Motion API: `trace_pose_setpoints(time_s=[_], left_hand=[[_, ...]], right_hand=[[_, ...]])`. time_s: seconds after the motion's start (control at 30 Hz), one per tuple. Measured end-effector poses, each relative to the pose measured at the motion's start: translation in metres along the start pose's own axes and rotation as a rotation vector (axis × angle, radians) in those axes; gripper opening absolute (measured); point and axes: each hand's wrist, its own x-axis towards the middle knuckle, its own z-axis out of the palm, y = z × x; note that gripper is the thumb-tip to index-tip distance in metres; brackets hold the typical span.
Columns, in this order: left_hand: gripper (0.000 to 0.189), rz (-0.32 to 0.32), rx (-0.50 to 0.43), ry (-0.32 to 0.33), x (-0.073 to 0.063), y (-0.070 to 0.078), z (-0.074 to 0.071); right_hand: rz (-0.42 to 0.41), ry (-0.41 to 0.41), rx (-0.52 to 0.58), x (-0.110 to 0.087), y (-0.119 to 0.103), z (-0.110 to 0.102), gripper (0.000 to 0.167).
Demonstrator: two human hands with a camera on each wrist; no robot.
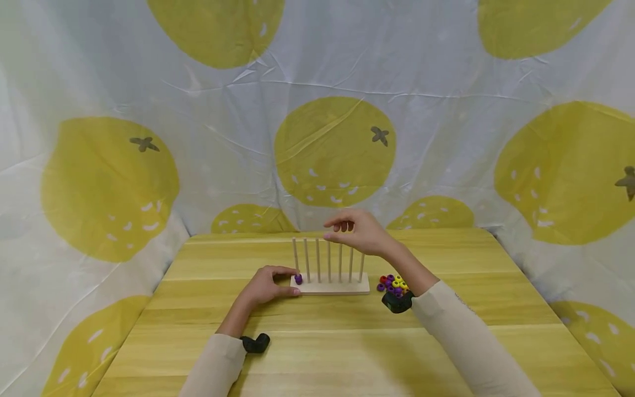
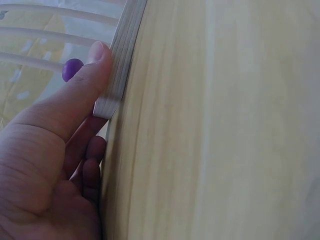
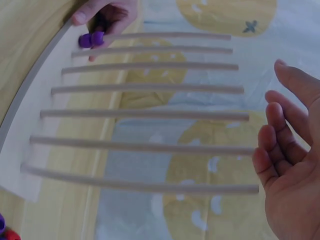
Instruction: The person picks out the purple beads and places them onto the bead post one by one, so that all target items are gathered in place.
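A pale wooden base point(image 1: 333, 288) with a row of several upright pegs point(image 3: 150, 115) stands on the table. Two purple beads point(image 3: 91, 39) sit at the bottom of the leftmost peg. My left hand point(image 1: 265, 286) grips the base's left end, its thumb point(image 2: 95, 65) along the front edge and fingers behind. Above the middle pegs hovers my right hand point(image 1: 361, 232), fingers loosely bent and thumb apart from them. Nothing shows between those fingers in the right wrist view, where the hand is just beyond the peg tops.
To the right of the base lies a small pile of purple, yellow and red beads point(image 1: 395, 284), partly behind the right wrist's black camera point(image 1: 398, 302). The wooden tabletop point(image 1: 317, 353) reaches back to a curtain point(image 1: 436, 154) printed with yellow fruit.
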Motion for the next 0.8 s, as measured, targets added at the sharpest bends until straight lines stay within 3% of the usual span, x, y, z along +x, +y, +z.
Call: trace_pose_setpoints(time_s=[0.27, 0.8], left_hand=[[0.056, 0.007, 0.014, -0.007, 0.001, -0.003, 0.000], [0.056, 0.002, 0.013, -0.012, 0.001, -0.004, 0.000]], right_hand=[[0.023, 0.046, 0.000, -0.019, 0.011, -0.016, 0.029], [0.186, 0.082, -0.029, -0.070, 0.048, -0.043, 0.036]])
